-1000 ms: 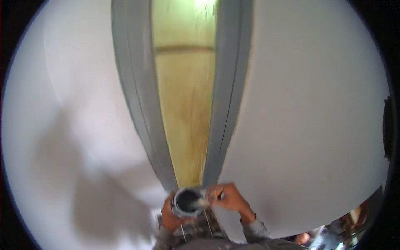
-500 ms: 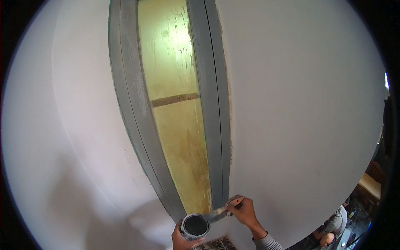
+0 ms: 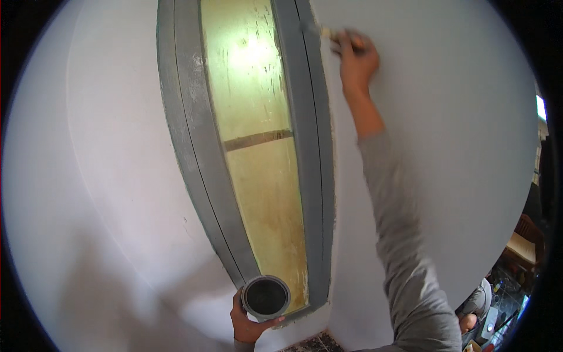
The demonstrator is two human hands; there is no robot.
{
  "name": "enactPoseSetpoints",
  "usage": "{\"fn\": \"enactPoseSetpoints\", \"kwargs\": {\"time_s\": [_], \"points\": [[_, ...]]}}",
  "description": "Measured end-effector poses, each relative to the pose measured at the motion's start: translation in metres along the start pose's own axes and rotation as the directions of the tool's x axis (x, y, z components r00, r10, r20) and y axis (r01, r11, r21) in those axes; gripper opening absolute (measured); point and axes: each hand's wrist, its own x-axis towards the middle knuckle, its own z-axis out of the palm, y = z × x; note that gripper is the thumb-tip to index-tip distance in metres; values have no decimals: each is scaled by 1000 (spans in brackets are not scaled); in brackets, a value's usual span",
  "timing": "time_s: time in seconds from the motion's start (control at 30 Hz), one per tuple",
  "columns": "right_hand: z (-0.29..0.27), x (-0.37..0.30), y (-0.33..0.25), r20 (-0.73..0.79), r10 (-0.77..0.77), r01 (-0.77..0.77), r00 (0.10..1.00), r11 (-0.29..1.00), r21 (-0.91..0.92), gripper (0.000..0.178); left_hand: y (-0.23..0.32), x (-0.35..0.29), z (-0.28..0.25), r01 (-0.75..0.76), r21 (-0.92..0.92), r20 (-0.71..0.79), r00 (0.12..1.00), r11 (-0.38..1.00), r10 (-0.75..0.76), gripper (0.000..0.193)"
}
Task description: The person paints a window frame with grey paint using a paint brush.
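Note:
My left hand (image 3: 246, 330) grips a round can of dark grey paint (image 3: 267, 296) from below and the side, its open top facing me. Stretched far up on the right, my right hand (image 3: 359, 66) is closed around the handle of a paintbrush (image 3: 327, 33). The bristles are blurred and lie at the right upright of a grey-painted frame (image 3: 316, 164), near its outer edge; whether they touch it, I cannot tell. Inside the frame is a yellowish translucent panel (image 3: 267, 205) with a brown cross strip (image 3: 258, 141) and dark smears.
White walls (image 3: 111, 146) flank the frame on both sides. Dark floor (image 3: 314, 343) shows at the bottom. At the far right stands a wooden chair (image 3: 521, 246), with cluttered items and a grey-clothed shape (image 3: 478, 302), partly cut off, below it.
My right hand has swung from beside the can up to the upper part of the right upright, carrying the brush. The can in my left hand has shifted slightly left and up.

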Motion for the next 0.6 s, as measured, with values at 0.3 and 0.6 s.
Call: {"fn": "enactPoseSetpoints", "kwargs": {"time_s": [0.3, 0.6], "points": [[121, 146, 35, 428, -343, 494, 836, 809, -317, 10, -32, -11, -14, 178, 148, -114, 980, 973, -161, 104], [105, 158, -1, 783, -192, 641, 592, 701, -313, 11, -62, 5, -14, 236, 56, -118, 966, 970, -229, 99]]}}
